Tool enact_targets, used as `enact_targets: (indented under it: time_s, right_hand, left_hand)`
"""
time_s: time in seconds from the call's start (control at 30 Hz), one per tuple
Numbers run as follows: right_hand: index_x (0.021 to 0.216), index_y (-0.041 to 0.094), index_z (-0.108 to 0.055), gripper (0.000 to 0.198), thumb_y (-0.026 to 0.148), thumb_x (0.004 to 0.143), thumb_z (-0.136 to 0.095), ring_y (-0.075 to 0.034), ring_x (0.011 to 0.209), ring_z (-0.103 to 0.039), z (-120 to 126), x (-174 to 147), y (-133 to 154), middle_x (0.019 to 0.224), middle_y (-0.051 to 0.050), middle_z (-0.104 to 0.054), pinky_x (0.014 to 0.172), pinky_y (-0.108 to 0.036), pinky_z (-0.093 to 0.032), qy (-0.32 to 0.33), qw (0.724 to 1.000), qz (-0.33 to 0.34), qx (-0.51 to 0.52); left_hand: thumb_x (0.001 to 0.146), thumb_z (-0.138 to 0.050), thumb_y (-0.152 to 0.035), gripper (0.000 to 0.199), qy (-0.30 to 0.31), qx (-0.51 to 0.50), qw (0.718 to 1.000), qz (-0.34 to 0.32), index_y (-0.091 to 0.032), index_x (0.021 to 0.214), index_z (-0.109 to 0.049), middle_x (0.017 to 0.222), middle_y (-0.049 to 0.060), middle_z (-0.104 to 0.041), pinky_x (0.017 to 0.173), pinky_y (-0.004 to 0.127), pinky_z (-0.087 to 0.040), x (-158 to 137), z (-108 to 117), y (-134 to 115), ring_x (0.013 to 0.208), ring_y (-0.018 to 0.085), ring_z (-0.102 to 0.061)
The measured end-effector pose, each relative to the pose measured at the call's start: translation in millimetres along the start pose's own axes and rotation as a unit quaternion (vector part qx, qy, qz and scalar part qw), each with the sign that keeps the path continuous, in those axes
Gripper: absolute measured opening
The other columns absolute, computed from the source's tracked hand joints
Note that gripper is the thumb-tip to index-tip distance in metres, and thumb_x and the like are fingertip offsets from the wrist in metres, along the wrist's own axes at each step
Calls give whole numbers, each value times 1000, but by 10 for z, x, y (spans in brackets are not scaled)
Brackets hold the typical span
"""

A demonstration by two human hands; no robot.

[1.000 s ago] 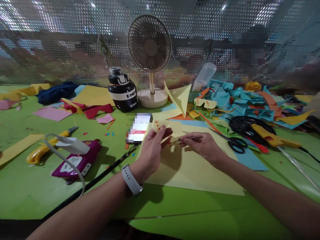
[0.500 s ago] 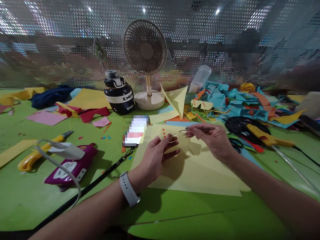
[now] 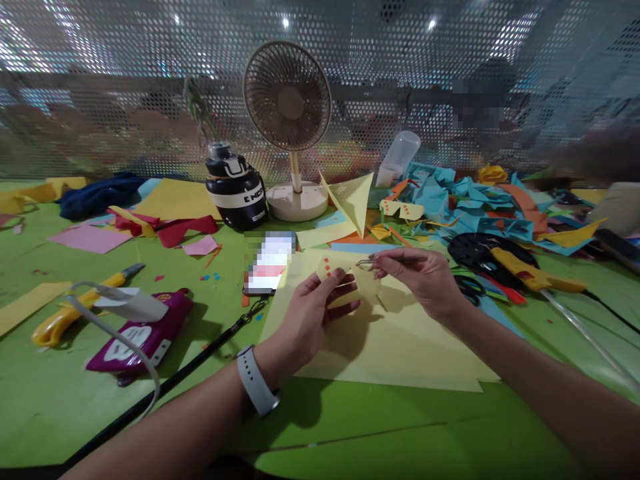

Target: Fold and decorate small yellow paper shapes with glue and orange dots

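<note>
Between the thumb and fingers of my left hand (image 3: 317,303) is a small pale-yellow paper piece (image 3: 326,267) with a few orange squares on it. Its remaining fingers are spread behind the piece. My right hand (image 3: 430,277) pinches thin metal tweezers (image 3: 367,261), their tips pointing left at the paper piece's right end. Whether the tips hold anything is too small to tell. Both hands are above large pale-yellow sheets (image 3: 400,353). A similar yellow piece with orange squares (image 3: 411,211) lies farther back.
A phone (image 3: 273,263), a dark bottle (image 3: 236,193) and a fan (image 3: 300,202) stand or lie behind my hands. At left are a yellow cutter (image 3: 85,307) and a purple pack (image 3: 170,317) with a white charger. A yellow glue gun (image 3: 530,270) and blue paper scraps (image 3: 435,187) are right.
The tweezers in my right hand have shifted slightly left and show more clearly. My left hand keeps its hold on the paper piece. The whole view has moved a little.
</note>
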State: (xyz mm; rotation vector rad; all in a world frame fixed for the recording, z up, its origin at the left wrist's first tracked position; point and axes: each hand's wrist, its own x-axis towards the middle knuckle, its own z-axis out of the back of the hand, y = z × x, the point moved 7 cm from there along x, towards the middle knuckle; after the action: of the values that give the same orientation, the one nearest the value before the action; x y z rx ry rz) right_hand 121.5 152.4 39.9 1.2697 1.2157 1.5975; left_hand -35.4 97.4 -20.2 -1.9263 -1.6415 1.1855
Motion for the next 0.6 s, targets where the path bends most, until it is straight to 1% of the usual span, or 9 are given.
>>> enact_targets:
  time_s: [0.27,0.47,0.6]
  right_hand:
    - [77,21,-76,12,28,68,-77,-12,57,-64,3,6,38,72,-2,-74,58,-26,-58,-9,1000,-4,-10]
    - [76,20,-75,11,28,68,-76,-12,56,-63,-9,0,63,73,-3,-74,56,-27,-57,-7,1000,-9,-17]
    - [77,20,-75,12,28,69,-75,-11,54,-62,3,-5,76,72,-3,-74,55,-27,-57,-7,1000,-3,-14]
  left_hand:
    - [77,-72,-21,10,10,2,1000,-4,-14,81,-67,90,9,-71,70,35,-59,-6,-14,-14,81,20,-67]
    - [76,-73,-22,12,10,0,1000,1,-13,81,-67,87,9,-70,70,35,-59,-5,-12,-1,81,20,-66]
    - [74,-75,-21,14,9,0,1000,-2,-13,81,-67,89,9,-70,71,35,-59,-6,-12,-13,82,20,-66]
